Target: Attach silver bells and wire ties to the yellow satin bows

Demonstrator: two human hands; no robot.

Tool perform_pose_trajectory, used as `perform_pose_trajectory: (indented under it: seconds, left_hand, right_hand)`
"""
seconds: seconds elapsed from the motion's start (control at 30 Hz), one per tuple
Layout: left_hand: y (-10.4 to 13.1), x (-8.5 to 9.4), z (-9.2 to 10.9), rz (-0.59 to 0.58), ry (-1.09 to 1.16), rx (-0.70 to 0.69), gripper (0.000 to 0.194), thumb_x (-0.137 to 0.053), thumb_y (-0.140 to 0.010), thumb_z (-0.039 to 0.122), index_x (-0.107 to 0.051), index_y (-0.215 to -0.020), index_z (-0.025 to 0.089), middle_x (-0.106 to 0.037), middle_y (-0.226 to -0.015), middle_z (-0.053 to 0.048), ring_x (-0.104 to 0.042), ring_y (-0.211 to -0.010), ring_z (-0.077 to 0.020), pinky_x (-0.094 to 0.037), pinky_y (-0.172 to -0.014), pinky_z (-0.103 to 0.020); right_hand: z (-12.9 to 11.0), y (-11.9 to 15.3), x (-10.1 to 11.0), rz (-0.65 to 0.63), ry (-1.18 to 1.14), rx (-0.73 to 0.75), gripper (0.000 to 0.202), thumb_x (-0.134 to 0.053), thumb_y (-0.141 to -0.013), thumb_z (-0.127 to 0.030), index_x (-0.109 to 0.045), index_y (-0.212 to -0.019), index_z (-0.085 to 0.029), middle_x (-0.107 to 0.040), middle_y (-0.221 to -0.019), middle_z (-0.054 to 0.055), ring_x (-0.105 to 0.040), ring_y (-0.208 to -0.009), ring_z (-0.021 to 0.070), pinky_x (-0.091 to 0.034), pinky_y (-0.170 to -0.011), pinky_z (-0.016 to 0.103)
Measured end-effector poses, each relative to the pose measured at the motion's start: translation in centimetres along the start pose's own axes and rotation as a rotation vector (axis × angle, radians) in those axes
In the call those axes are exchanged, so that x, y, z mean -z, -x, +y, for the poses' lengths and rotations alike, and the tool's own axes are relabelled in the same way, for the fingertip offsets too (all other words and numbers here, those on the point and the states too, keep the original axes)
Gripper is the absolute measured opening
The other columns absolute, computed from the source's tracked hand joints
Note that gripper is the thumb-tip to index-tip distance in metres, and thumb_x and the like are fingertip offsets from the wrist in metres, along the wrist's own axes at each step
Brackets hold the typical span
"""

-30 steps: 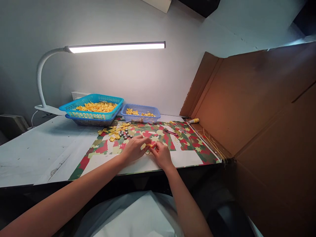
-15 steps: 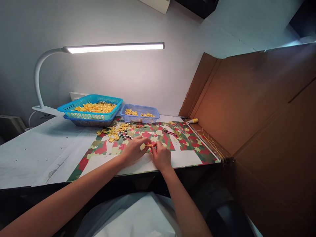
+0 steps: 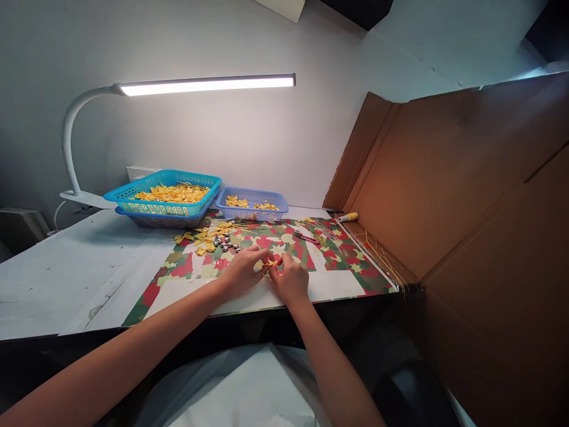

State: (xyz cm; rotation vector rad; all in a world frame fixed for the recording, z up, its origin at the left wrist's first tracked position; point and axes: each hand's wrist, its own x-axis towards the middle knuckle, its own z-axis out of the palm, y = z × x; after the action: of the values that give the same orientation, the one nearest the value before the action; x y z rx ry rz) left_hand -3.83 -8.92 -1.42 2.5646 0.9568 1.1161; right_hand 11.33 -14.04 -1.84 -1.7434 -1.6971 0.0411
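Note:
Above the front of the patterned sheet, my left hand (image 3: pixel 244 270) and my right hand (image 3: pixel 290 279) meet fingertip to fingertip. Both are closed in a pinch on one small yellow ribbon bow (image 3: pixel 269 265), mostly covered by the fingers. Just beyond my left hand lies a cluster of small silver bells (image 3: pixel 226 242). Loose yellow bows (image 3: pixel 204 238) are spread beside the bells, to the left. A pair of small snips with pink handles (image 3: pixel 306 238) rests on the sheet, beyond my right hand.
A turquoise basket (image 3: pixel 208 179) of yellow bows sits stacked on a blue one at back left. Beside it stands a smaller periwinkle basket (image 3: pixel 253 214). A lamp (image 3: pixel 204 86) reaches overhead. Cardboard (image 3: pixel 466 178) walls the right side, with gold cords (image 3: pixel 386 261) along its foot.
The fingertips have shifted slightly around the bow and drawn a little closer together. Both hands otherwise stay in the same place.

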Motion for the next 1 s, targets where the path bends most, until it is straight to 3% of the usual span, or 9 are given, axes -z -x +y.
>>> perform_pose_trajectory:
  seconds: [0.23, 0.43, 0.7, 0.83, 1.0]
  left_hand:
    - [0.0, 0.3, -0.3, 0.059, 0.014, 0.044, 0.011, -0.059, -0.083, 0.017, -0.066, -0.089, 0.023, -0.070, -0.083, -0.003, -0.065, -0.078, -0.0204, -0.047, -0.069, -0.030]
    - [-0.1, 0.5, -0.4, 0.107, 0.035, 0.070, 0.008, -0.057, -0.086, 0.022, -0.064, -0.090, 0.022, -0.070, -0.084, -0.003, -0.064, -0.077, -0.0197, -0.047, -0.068, -0.030]
    - [0.0, 0.6, -0.2, 0.081, 0.093, 0.056, 0.008, -0.058, -0.084, 0.023, -0.064, -0.089, 0.023, -0.070, -0.083, -0.002, -0.063, -0.078, -0.0197, -0.047, -0.069, -0.030]
    - [0.0, 0.6, -0.1, 0.061, 0.130, 0.059, 0.008, -0.059, -0.085, 0.023, -0.064, -0.090, 0.023, -0.070, -0.084, -0.001, -0.063, -0.079, -0.0192, -0.047, -0.070, -0.030]
    - [0.0, 0.5, -0.2, 0.071, 0.165, 0.084, 0.007, -0.058, -0.086, 0.024, -0.063, -0.092, 0.023, -0.069, -0.084, 0.000, -0.062, -0.080, -0.0186, -0.046, -0.071, -0.029]
  right_hand:
    - [0.7, -0.4, 0.1, -0.042, -0.295, 0.026, 0.009, -0.063, -0.077, -0.026, -0.056, -0.073, -0.021, -0.046, -0.057, -0.005, -0.046, -0.055, 0.0136, -0.029, -0.055, 0.023]
    - [1.9, -0.5, 0.3, -0.017, -0.588, 0.011, 0.016, -0.054, -0.077, -0.032, -0.052, -0.088, -0.020, -0.026, -0.054, -0.011, -0.030, -0.046, 0.0106, -0.029, -0.047, 0.021]
    - [1.6, -0.5, 0.3, -0.009, -0.669, 0.035, 0.020, -0.059, -0.080, -0.039, -0.059, -0.085, -0.020, -0.028, -0.054, -0.010, -0.031, -0.048, 0.0107, -0.029, -0.049, 0.023]
    - [1.4, -0.5, 0.4, 0.003, -0.635, 0.042, 0.017, -0.061, -0.080, -0.037, -0.060, -0.079, -0.020, -0.028, -0.053, -0.010, -0.032, -0.049, 0.0110, -0.028, -0.051, 0.024]
    - [1.4, -0.3, 0.5, 0.016, -0.601, 0.049, 0.015, -0.063, -0.080, -0.033, -0.063, -0.086, -0.019, -0.031, -0.054, -0.010, -0.035, -0.051, 0.0115, -0.028, -0.054, 0.024]
